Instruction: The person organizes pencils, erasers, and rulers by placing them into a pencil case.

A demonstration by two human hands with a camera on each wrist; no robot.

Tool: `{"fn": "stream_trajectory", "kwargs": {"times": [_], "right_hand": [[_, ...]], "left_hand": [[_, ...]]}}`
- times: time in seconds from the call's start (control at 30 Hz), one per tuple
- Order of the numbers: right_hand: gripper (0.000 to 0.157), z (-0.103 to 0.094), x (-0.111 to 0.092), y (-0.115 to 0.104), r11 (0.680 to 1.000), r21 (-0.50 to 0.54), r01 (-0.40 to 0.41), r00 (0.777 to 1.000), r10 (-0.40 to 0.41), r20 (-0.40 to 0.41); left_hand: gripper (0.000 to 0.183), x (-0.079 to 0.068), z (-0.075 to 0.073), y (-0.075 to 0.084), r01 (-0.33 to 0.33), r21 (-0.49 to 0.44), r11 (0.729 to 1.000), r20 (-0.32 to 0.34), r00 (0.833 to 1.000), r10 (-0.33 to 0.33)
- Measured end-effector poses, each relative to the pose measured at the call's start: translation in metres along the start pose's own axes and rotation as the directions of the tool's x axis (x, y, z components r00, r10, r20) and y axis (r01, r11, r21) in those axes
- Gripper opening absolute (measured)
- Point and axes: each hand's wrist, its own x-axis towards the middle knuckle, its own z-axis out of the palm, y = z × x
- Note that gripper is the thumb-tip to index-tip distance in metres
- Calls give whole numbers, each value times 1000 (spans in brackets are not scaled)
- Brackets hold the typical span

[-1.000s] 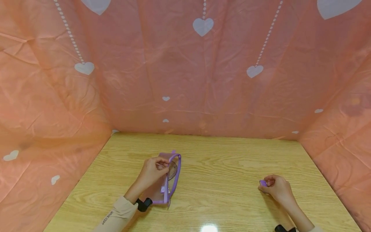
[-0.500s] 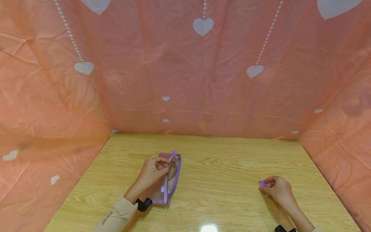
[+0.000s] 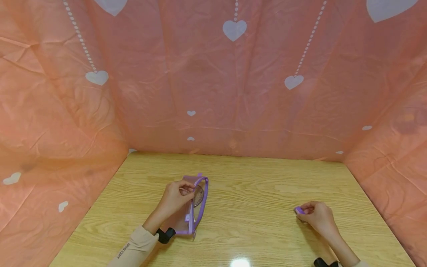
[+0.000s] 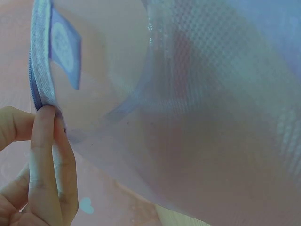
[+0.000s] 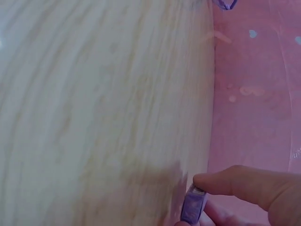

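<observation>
A see-through zip pencil case [image 3: 180,223] with purple edging stands unzipped left of the middle of the table. My left hand [image 3: 175,194] pinches its zip edge between thumb and fingers, and the left wrist view shows those fingertips on the zipper tape [image 4: 43,70]. Through the mouth, a clear protractor [image 3: 198,195] with a marked curved scale is visible inside. Out to the right, my right hand [image 3: 318,217] holds a small purple block [image 3: 299,210] between thumb and fingers. In the right wrist view the block has a pale end; its exact kind cannot be told.
The wood-grain table [image 3: 253,189] spans the space between the hands. Pink cloth [image 3: 213,92] with white hearts hangs behind it and along both sides. A bright light reflection lies on the table's near part.
My right hand has shifted slightly left with the purple block, which is now turned a little. The left hand and the pencil case have stayed put.
</observation>
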Motion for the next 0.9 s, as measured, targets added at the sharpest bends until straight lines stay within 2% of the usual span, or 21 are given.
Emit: {"fn": "stream_trajectory", "kwargs": {"times": [0.4, 0.9], "right_hand": [[24, 11, 7, -17, 998, 49, 47, 999, -47, -10], [24, 29, 14, -48, 988, 124, 88, 996, -92, 22]], "left_hand": [[13, 1, 1, -2, -16, 1, 1000, 0, 1000, 16], [13, 1, 1, -2, -12, 26, 1000, 5, 1000, 12]]}}
